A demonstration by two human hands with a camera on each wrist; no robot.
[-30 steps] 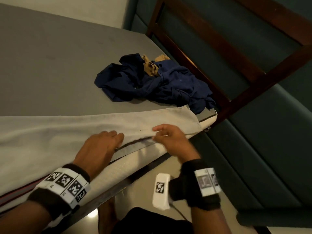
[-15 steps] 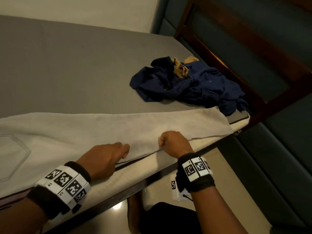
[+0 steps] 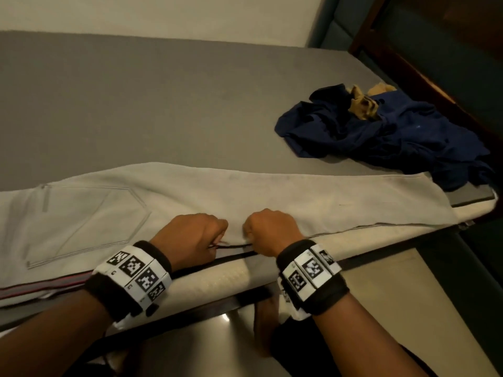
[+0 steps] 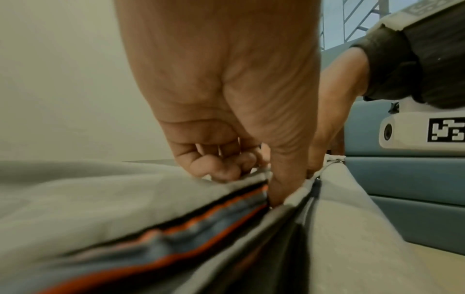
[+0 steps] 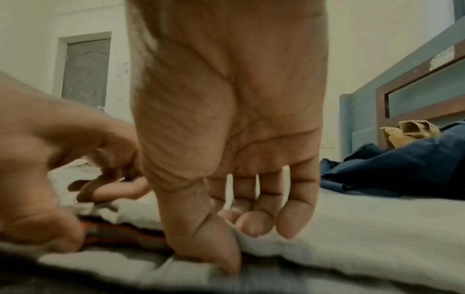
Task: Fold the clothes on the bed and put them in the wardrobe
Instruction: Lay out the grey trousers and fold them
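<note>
Beige trousers (image 3: 272, 191) lie flat along the near edge of the grey bed (image 3: 136, 104), back pocket to the left. My left hand (image 3: 217, 238) and right hand (image 3: 249, 235) sit close together at the near edge of the trouser leg, both curled. In the left wrist view the left hand (image 4: 251, 175) pinches the trousers (image 4: 100, 195), thumb under the edge and fingers on top. The right hand (image 5: 234, 238) pinches the same edge of the trousers (image 5: 377, 218). A crumpled navy garment (image 3: 381, 134) with a tan piece (image 3: 362, 104) on it lies at the back right.
A red and grey striped cloth (image 3: 54, 284) shows under the trousers at the near left. The cream mattress side (image 3: 217, 284) drops to the floor (image 3: 381, 308). A wood and teal headboard (image 3: 435, 50) borders the bed on the right, beside the navy garment (image 5: 402, 169).
My right hand slid left along the trouser edge until it sat next to the left hand. Both hands curled from flatter fingers into pinching grips. The head view turned left.
</note>
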